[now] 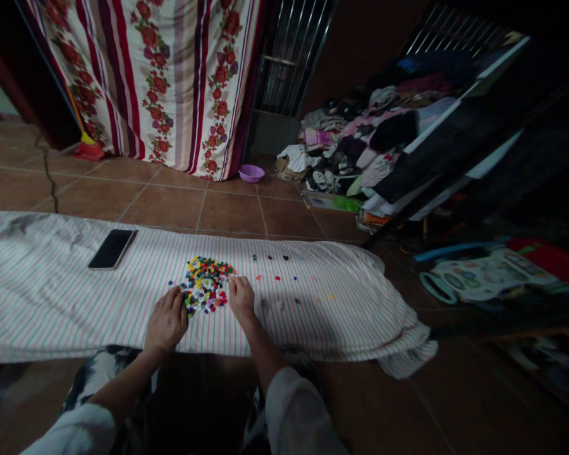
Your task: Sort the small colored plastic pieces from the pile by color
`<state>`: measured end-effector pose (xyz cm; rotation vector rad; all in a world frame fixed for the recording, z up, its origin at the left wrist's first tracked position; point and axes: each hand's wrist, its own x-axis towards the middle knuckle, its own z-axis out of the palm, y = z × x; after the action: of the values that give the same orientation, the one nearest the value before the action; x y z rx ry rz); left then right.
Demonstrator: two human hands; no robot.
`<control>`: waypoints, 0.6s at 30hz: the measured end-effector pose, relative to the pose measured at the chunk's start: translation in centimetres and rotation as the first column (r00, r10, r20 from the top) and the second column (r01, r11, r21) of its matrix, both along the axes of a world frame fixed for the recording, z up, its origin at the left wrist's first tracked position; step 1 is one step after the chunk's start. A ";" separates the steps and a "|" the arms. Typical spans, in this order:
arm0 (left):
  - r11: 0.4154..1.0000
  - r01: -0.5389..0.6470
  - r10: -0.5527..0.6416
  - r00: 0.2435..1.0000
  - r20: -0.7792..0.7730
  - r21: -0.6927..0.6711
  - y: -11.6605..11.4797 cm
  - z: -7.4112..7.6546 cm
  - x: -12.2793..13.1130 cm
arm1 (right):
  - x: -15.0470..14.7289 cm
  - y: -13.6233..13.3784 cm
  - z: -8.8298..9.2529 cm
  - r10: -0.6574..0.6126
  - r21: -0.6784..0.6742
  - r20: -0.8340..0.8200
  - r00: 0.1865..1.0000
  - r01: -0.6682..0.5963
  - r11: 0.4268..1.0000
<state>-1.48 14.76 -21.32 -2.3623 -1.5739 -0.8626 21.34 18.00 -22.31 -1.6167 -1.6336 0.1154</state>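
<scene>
A heap of small coloured beads [205,282] lies on a striped cloth [52,297] spread over the tiled floor. My left hand [167,319] rests on the cloth at the heap's left edge, knuckles up, fingers curled down against the beads. My right hand [241,297] lies at the heap's right edge, fingers bent down onto the cloth. What is under either set of fingertips is hidden. A few loose beads [277,278] are scattered to the right of the heap.
A black phone [112,248] lies on the cloth at the left. Behind hang a floral curtain [171,76] and a purple bowl [251,172]. A pile of clothes [360,145] and a toy board [478,275] fill the right.
</scene>
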 end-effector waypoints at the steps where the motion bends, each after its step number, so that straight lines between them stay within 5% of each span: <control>1: 1.000 0.004 -0.004 1.000 0.000 0.006 0.0 -0.1 0.0 | 0.0 0.0 0.0 -0.006 -0.004 0.004 1.000 0.006 1.000; 18: 1.000 0.016 -0.015 1.000 -0.024 0.017 0.0 0.1 -0.1 | -0.1 -0.2 0.3 -0.019 -0.013 -0.045 0.999 0.019 1.000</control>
<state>-1.56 14.80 -21.27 -2.3667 -1.5350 -0.8446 21.20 17.76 -21.96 -1.6275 -1.5859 0.1516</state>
